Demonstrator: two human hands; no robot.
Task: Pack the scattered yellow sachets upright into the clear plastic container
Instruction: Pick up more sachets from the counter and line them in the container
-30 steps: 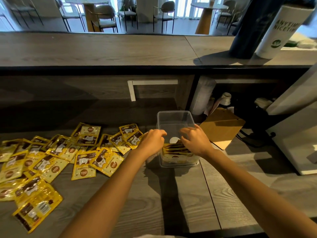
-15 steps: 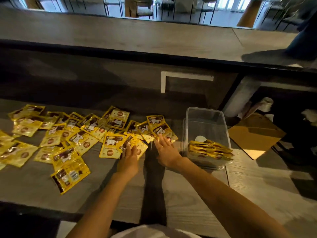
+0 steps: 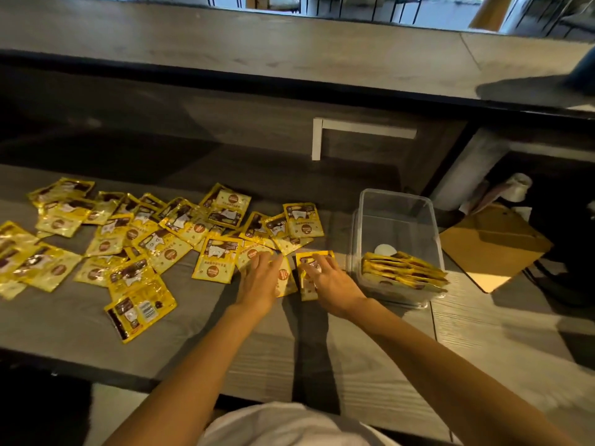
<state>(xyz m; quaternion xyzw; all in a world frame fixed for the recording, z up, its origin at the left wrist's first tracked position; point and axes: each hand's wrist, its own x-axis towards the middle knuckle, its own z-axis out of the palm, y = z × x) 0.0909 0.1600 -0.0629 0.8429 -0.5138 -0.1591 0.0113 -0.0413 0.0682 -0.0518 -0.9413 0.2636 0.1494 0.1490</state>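
A grey wood-grain surface [image 3: 80, 323] runs below a higher counter [image 3: 225, 43] with a dark front edge. A white bracket [image 3: 360, 128] sits on the shadowed back panel. Sunlit brown cardboard [image 3: 492, 246] lies at the right. Bright windows [image 3: 418, 8] show beyond.

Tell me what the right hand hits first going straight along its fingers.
The right hand rests on one sachet; fingers point away-left, so next probably the overlapping sachets at the pile's right edge, not the container.

Print on yellow sachets [image 3: 216, 259] too blurred, seemingly unreadable
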